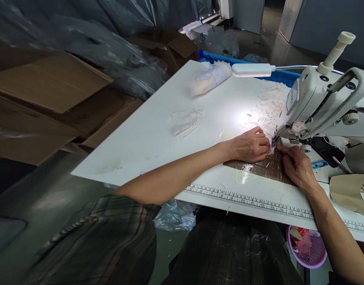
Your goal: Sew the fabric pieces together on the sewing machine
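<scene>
My left hand (249,145) rests on the table just left of the needle of a white sewing machine (303,93). Its fingers are curled and closed on a strip of white lace (272,149) at the presser foot (276,141). Right of the foot is my right hand (299,164), with thumb and forefinger pinched together close to the needle. Whatever lies between those fingertips is too small to make out. Beneath both hands lies a shiny brown sheet (259,168). More white lace (269,107) is heaped behind the needle.
A white lamp (253,70) lights the white table (134,146). On it lie a lace piece (188,122), a wrapped white roll (213,77), a printed ruler (244,202) and a tan scrap (348,192). A purple basket (311,257) stands below; cardboard boxes (48,79) sit left.
</scene>
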